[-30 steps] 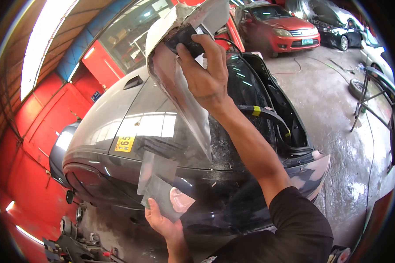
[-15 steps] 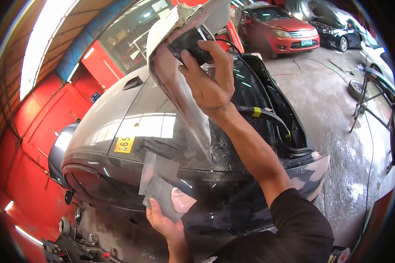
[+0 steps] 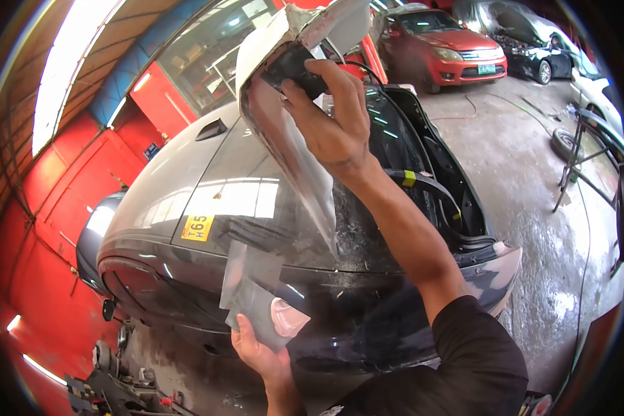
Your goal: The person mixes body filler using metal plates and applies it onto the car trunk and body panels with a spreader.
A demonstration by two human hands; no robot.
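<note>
My right hand [image 3: 336, 118] grips a black putty spreader [image 3: 291, 69] and presses it against the upper part of a pale body panel [image 3: 288, 142]. Pinkish filler patches show on that panel, which stands up over the dark car [image 3: 256, 222]. Lower down, the fingers of my left hand [image 3: 256, 350] are closed on the near edge of a grey mixing plate [image 3: 256, 308]. A lump of pink body filler [image 3: 288, 319] sits on the plate's right side. A clear flat sheet [image 3: 253, 267] sticks out beyond the plate's far end.
A yellow sticker [image 3: 197, 228] is on the side window. Farther off are a red car [image 3: 451, 52], a black car [image 3: 527, 55], a tyre [image 3: 566, 142] and a metal stand [image 3: 582, 156] on the wet floor. Assorted parts [image 3: 118, 388] lie at lower left.
My right hand and the spreader have shifted slightly left and up along the panel. My left hand keeps its place with the plate.
</note>
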